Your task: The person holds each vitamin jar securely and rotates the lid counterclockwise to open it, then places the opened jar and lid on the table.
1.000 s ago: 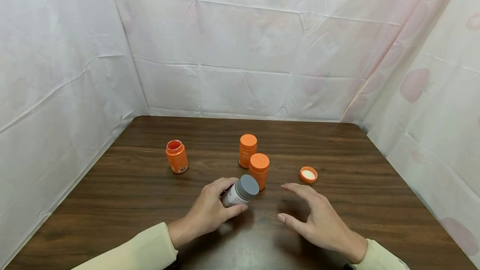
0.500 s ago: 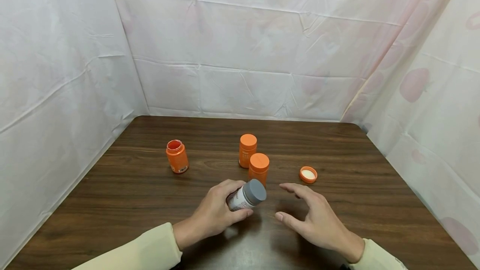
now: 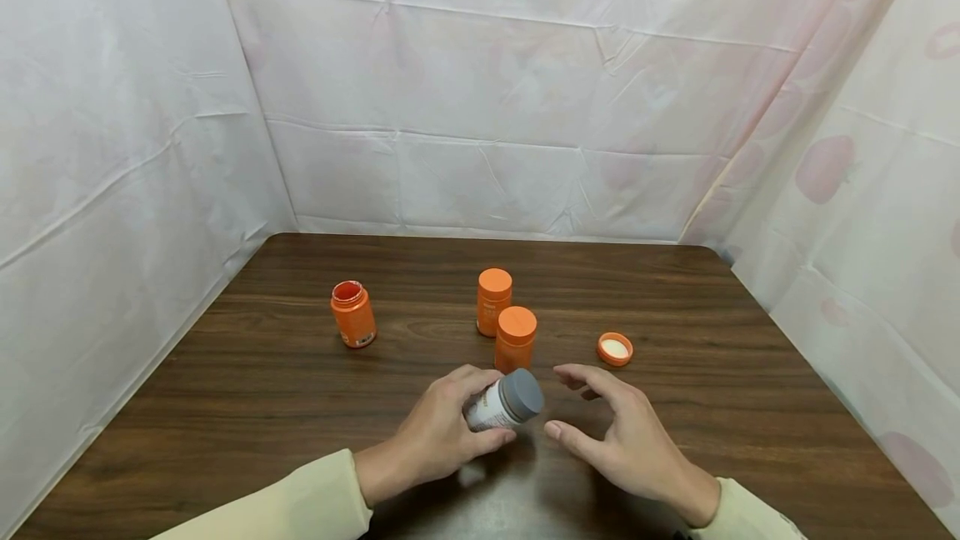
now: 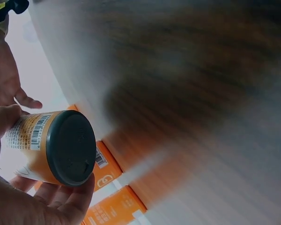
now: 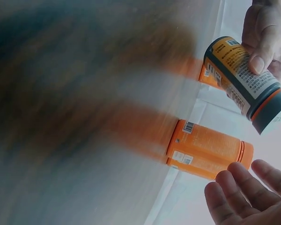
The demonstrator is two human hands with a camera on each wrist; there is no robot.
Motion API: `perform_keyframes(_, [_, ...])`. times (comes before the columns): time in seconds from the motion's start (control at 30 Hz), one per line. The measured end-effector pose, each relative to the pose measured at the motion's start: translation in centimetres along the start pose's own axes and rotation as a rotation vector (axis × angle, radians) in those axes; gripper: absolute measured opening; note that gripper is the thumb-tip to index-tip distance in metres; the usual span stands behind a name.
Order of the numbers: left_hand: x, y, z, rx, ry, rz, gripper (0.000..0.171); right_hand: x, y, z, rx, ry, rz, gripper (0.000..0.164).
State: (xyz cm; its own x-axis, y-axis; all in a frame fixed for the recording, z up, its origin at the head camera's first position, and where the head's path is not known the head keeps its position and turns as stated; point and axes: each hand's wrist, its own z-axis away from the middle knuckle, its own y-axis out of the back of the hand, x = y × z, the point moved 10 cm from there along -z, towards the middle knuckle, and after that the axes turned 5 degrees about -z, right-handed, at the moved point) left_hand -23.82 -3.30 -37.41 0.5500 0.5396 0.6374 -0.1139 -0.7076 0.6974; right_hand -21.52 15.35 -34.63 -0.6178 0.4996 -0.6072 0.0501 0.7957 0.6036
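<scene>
My left hand (image 3: 438, 427) grips a pill bottle (image 3: 491, 408) with a pale printed label and a grey cap (image 3: 522, 393). Held above the table, the bottle tilts so that its cap points right. The left wrist view shows its dark base (image 4: 72, 147) with fingers curled round the side. To the right of the cap, my right hand (image 3: 633, 444) hovers with fingers and thumb spread apart, holding nothing. Just beyond the held bottle stands an orange capped bottle (image 3: 515, 342); a second orange capped bottle (image 3: 494, 300) stands close behind it.
An uncapped orange bottle (image 3: 355, 319) stands upright on the left of the dark wooden table (image 3: 255, 407). Past my right hand lies an orange lid (image 3: 615, 348), its white inside facing up. White cloth (image 3: 480, 90) hangs behind the table and at both sides.
My left hand has moved right and slightly nearer to me with the bottle, tipping its cap further to the right. My right hand has shifted slightly left, narrowing the gap between them.
</scene>
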Motion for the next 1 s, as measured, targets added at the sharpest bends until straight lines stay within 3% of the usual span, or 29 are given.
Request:
perform_keyframes(0.67, [0.9,-1.2,0.1,-0.047,-0.006,-0.053,0.048,-0.9,-1.1,-0.6,-0.027,0.043,-0.067,0.053])
perform_keyframes(1.0, [0.9,-1.4,0.2,-0.058,-0.006,-0.047,0.048,-0.8,-1.5,-0.7,-0.037,0.016,-0.067,0.048])
